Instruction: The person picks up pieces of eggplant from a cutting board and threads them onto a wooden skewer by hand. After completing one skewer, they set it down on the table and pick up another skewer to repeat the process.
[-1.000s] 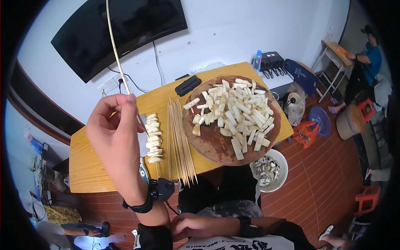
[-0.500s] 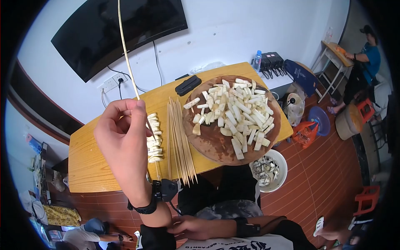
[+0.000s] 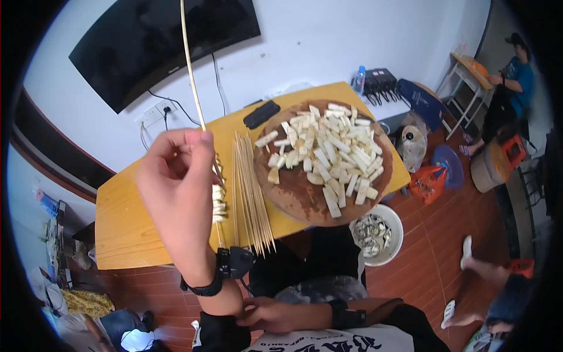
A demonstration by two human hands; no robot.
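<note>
My left hand (image 3: pixel 182 188) is raised over the table's left part. Its thumb and index finger pinch a long wooden skewer (image 3: pixel 193 82), which points upward. Behind this hand, a loaded skewer with pale pieces (image 3: pixel 219 205) lies partly hidden on the table. A bundle of bare skewers (image 3: pixel 251 199) is just to the right. Many cut pale strips (image 3: pixel 337 152) are heaped on a round wooden board (image 3: pixel 287 196). Low in front of my body, my right hand (image 3: pixel 270 314) is closed against my left arm near the elbow, its fingertips partly hidden.
The yellow table (image 3: pixel 135 229) stands by a wall with a screen (image 3: pixel 164 47). A black case (image 3: pixel 261 115) lies behind the board. A white bucket (image 3: pixel 396 234) is below the table's edge. Other people are at the far right, lower right and lower left.
My left hand and its skewer have shifted slightly right, covering more of the loaded skewer. At the lower right, another person's legs have come further into view. My right hand stays against my arm.
</note>
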